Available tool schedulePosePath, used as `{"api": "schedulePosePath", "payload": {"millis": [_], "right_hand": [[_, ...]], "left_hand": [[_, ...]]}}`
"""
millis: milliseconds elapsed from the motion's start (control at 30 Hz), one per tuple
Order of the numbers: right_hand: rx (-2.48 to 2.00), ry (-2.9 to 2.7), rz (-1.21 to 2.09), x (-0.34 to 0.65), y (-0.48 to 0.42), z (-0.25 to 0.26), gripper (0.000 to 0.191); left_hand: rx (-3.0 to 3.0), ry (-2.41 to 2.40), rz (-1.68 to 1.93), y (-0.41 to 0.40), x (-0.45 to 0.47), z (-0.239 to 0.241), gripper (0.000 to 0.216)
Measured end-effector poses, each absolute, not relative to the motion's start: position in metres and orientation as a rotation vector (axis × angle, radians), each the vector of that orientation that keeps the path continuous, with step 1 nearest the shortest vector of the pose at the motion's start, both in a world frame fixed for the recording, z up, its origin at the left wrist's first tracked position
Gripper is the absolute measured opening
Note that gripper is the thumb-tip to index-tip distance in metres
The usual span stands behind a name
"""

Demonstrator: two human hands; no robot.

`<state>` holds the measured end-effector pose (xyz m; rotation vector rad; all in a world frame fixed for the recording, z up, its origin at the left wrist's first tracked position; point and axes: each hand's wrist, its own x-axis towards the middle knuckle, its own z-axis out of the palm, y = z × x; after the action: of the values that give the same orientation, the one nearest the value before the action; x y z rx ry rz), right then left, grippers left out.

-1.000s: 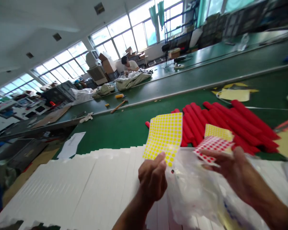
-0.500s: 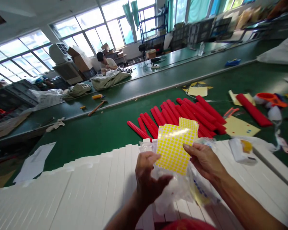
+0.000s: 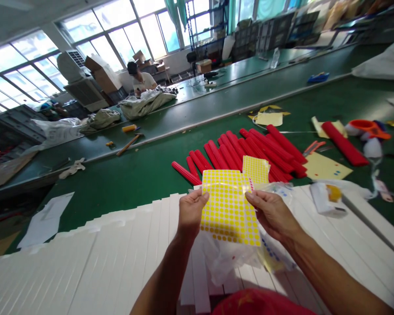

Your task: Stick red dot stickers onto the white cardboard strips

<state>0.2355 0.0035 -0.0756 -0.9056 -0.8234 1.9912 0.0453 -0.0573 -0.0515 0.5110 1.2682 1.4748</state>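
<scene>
Several sheets of yellow dot stickers (image 3: 226, 205) are held up between my two hands, slightly fanned apart. My left hand (image 3: 191, 211) pinches the left edge with thumb on top. At the right edge, my right hand (image 3: 272, 212) pinches the sheets the same way, and a few red dots show beside its thumb. Another yellow sticker sheet (image 3: 256, 169) lies just behind, against a pile of red ribbed tubes (image 3: 230, 151). Below the held sheets is a crumpled clear plastic bag (image 3: 221, 258) on a row of long white boxes (image 3: 124, 245).
Right of the tubes are a cream sheet with a few dots (image 3: 328, 165), an orange cutter (image 3: 313, 148), an orange tape roll (image 3: 364, 127) and a small white box (image 3: 326, 199). A white paper (image 3: 46, 221) lies left. A person (image 3: 141, 81) sits across the green tables.
My left hand has come up and closed on the left edge of the sticker sheets. The sheets have shifted left and now lie fanned between both hands.
</scene>
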Motion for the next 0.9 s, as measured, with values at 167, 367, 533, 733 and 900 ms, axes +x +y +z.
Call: {"api": "schedulePosePath", "payload": {"millis": [167, 367, 533, 733, 900], "right_hand": [[-0.872, -0.755, 2.018, 0.234, 0.009, -0.076, 0.016], [-0.846, -0.835, 2.001, 0.226, 0.009, -0.071, 0.019], [-1.018, -1.16, 1.665, 0.235, 0.018, -0.075, 0.034], [-1.198, -1.965, 0.652, 0.234, -0.012, -0.078, 0.084], [-0.772, -2.395, 0.195, 0.186, -0.078, -0.083, 0.11]], "left_hand": [[0.517, 1.319, 1.501, -0.055, 0.037, -0.056, 0.036], [0.543, 1.201, 1.397, -0.051, 0.048, -0.058, 0.039], [0.44, 1.316, 1.556, -0.064, 0.021, -0.043, 0.038], [0.324, 1.707, 1.747, -0.136, -0.063, -0.016, 0.044], [0.269, 1.822, 1.494, -0.2, -0.089, -0.025, 0.043]]}}
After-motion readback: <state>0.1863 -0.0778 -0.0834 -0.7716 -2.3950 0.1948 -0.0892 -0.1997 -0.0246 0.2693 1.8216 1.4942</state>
